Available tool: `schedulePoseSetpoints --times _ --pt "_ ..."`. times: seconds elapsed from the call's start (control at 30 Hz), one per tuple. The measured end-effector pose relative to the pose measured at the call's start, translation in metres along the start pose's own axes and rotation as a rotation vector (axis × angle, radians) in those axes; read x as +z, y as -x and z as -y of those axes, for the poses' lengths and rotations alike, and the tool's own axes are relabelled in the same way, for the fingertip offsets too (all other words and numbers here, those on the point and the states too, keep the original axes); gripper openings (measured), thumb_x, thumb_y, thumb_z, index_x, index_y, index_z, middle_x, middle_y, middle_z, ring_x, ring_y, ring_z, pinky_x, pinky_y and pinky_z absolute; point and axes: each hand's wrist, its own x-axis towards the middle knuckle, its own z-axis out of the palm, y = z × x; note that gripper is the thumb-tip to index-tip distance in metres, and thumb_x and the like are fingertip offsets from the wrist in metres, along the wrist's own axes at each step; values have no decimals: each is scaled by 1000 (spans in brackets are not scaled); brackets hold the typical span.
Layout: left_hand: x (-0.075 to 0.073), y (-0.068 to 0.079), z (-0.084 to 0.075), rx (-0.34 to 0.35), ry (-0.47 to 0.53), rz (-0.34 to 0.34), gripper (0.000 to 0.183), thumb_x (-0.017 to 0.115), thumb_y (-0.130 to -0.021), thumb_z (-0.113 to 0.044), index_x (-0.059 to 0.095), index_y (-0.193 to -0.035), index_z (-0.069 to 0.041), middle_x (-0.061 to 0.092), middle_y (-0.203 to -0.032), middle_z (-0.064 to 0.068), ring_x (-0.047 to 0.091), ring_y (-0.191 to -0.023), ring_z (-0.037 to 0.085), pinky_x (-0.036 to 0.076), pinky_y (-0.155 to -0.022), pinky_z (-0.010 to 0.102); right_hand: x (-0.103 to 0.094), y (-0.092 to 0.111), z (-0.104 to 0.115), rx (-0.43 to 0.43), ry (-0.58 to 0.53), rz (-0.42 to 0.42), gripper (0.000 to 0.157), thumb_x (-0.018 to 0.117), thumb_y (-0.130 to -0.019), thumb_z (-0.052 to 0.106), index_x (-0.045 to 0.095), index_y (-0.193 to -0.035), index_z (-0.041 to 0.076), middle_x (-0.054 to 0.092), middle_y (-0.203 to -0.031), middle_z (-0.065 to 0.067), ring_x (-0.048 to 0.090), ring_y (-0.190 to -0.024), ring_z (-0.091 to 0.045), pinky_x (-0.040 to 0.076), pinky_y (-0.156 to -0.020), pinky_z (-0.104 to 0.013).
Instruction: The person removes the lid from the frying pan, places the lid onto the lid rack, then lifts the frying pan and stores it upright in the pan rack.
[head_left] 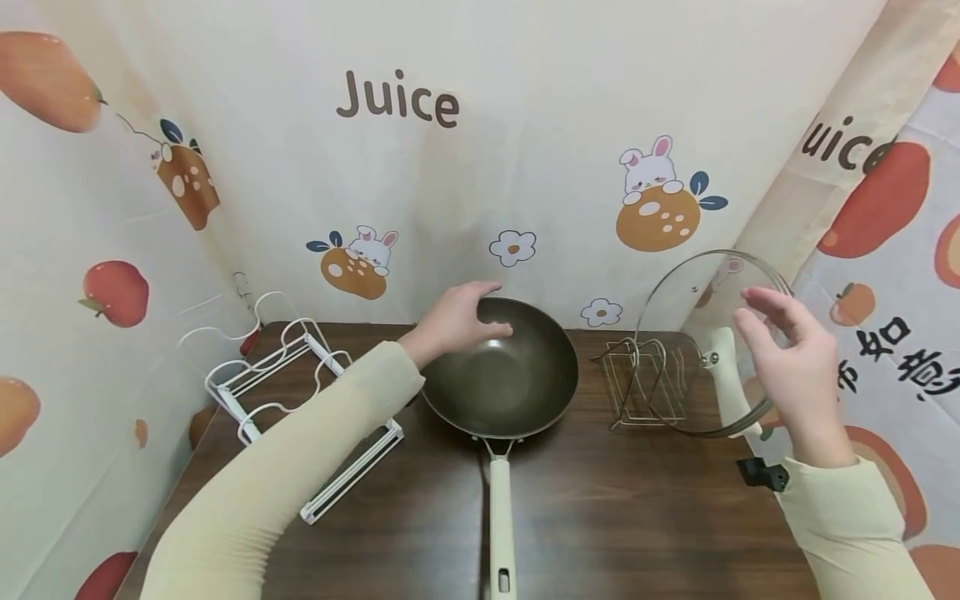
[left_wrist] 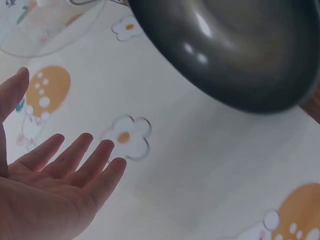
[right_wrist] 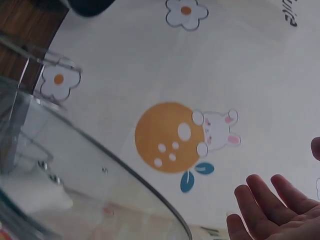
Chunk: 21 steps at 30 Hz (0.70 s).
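1. Fingers of the left hand are loosely extended, thumb apart; they hold nothing. In the head view this hand overlaps the upper left of the pan; the left wrist view shows it apart from the rim.
2. Dark pan: on the table, near the back edge, bowl upward. Cream handle points toward the person.
3. Right hand: fingers relaxed, slightly bent, thumb apart, nothing held. It is near the lid's right side; the right wrist view shows a gap between them.
4. Glass lid: stands on edge, tilted, in the wire rack, right of the pan. Its cream grip faces right.
5. White rack: left of the pan, partly hidden by the left sleeve.
6. Printed cloth behind and at both sides: fruit, rabbits, flowers, "Juice".
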Motion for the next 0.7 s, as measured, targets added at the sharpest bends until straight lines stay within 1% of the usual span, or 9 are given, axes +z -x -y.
schedulePoseSetpoints --times 0.1,0.2,0.3,0.37,0.47,0.6,0.7 --pt "-10 4 7 -7 8 1 76 78 -92 -37 45 -155 -8 49 -159 11 44 -150 30 37 -125 42 13 0 -1 -30 -45 30 40 64 -102 30 63 -141 19 66 -131 20 54 -120 11 39 -102 -2" --pt "-20 10 11 -7 3 5 77 78 -92 -35 44 -155 -6 47 -160 13 43 -151 31 36 -125 43 25 1 -2 -40 -88 54 42 65 -102 28 62 -141 13 66 -125 24 56 -116 10 41 -97 0" --pt "-30 17 15 -19 -9 11 77 77 -93 -36 44 -155 -6 47 -161 12 44 -150 31 36 -125 44 36 3 -3 -32 -98 91 44 64 -103 30 61 -143 12 65 -125 25 56 -114 11 41 -91 1" --pt "-36 23 18 -31 -25 11 76 77 -93 -36 44 -155 -6 46 -161 12 44 -150 31 36 -125 45 43 6 -2 -37 -93 116 45 63 -103 32 60 -143 11 66 -127 23 56 -113 13 41 -90 0" --pt "-42 30 24 -47 -50 3 75 76 -93 -36 45 -155 -7 47 -161 12 42 -151 30 37 -124 46 54 9 -1 -39 -107 158 47 63 -104 34 59 -144 11 67 -131 17 56 -113 14 42 -91 1" --pt "-45 40 36 -61 -71 -4 74 77 -93 -36 47 -154 -6 48 -160 13 43 -150 32 36 -124 47 73 16 0 -33 -132 213 48 61 -104 36 58 -144 10 67 -136 7 56 -114 14 44 -93 0" --pt "-48 49 48 -85 -63 5 74 77 -93 -36 47 -154 -6 47 -160 14 42 -151 33 37 -124 49 88 23 0 -21 -149 246 49 60 -104 38 58 -144 9 67 -139 -1 57 -115 14 44 -94 -1"
